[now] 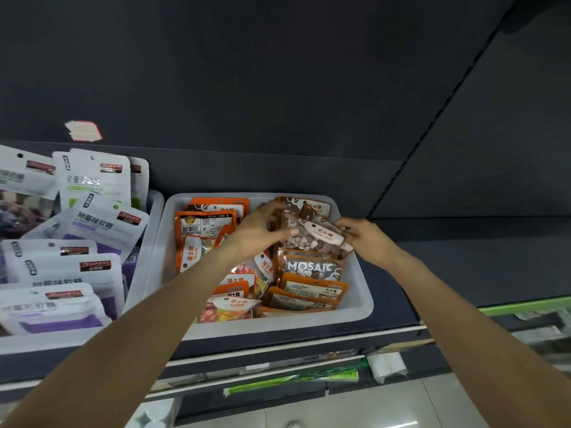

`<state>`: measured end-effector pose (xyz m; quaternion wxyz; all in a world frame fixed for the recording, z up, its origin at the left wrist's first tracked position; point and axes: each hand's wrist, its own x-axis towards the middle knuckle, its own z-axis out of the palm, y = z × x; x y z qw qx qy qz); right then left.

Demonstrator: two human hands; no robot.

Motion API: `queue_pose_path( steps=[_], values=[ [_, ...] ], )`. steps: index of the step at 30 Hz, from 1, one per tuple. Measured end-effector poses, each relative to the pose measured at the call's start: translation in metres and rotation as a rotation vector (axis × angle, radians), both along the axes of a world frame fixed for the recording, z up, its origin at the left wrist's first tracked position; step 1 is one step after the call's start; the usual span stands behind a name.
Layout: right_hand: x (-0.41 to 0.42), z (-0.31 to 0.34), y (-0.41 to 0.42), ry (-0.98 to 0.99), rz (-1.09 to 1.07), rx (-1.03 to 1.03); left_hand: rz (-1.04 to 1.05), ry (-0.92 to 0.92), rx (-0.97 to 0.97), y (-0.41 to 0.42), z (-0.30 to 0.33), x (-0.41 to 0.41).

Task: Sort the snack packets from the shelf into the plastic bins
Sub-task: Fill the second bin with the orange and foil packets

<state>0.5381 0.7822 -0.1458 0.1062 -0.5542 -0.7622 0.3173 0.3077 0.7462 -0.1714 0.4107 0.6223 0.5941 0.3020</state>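
Observation:
A white plastic bin (355, 307) sits on the dark shelf, filled with several orange candy packets. Over its far right part I hold one stone-candy packet (312, 237), clear-fronted with an orange label and pebbled sweets inside. My left hand (262, 227) grips its left edge with thumb and curled fingers. My right hand (366, 237) pinches its right edge. Below it lie a MOSAIC packet (310, 267) and more orange packets (306, 291). Sugar packets (204, 230) fill the bin's left half.
A second white bin (156, 205) at the left holds several white-and-purple gummy packets (92, 223). The shelf to the right of the orange bin (463, 261) is bare dark metal. A shelf edge with price rails (278, 362) runs below, with tiled floor beneath.

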Motion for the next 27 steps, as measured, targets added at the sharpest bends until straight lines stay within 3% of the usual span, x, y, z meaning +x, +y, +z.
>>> queue_pose_path(
  steps=[4, 6, 8, 10, 14, 18, 22, 24, 27],
  values=[
    [-0.013, 0.002, -0.006, 0.124, -0.105, -0.164, -0.034, 0.04, 0.019, 0.0, -0.004, 0.001],
    [-0.022, -0.001, -0.006, -0.038, -0.035, -0.084, -0.031, -0.04, -0.031, 0.0, -0.009, 0.004],
    [-0.029, -0.007, -0.005, -0.268, 0.007, 0.092, -0.004, 0.025, 0.025, 0.001, -0.013, 0.006],
    [-0.034, -0.007, -0.006, -0.376, 0.002, 0.196, 0.059, 0.127, 0.055, 0.001, -0.019, 0.004],
    [-0.03, -0.007, -0.007, -0.377, 0.014, 0.177, -0.095, 0.404, -0.038, -0.003, -0.03, -0.006],
    [-0.027, -0.007, -0.01, -0.404, 0.032, 0.141, -0.25, 0.962, 0.085, -0.007, -0.035, -0.014],
    [-0.026, -0.003, -0.012, -0.461, 0.054, 0.133, -0.214, 1.15, 0.017, -0.007, -0.028, -0.021],
    [-0.027, -0.001, -0.012, -0.47, 0.064, 0.138, -0.217, 1.064, 0.041, -0.005, -0.026, -0.018],
    [-0.03, 0.0, -0.013, -0.476, 0.065, 0.14, -0.21, 0.555, -0.079, -0.002, -0.027, -0.004]
  ],
)
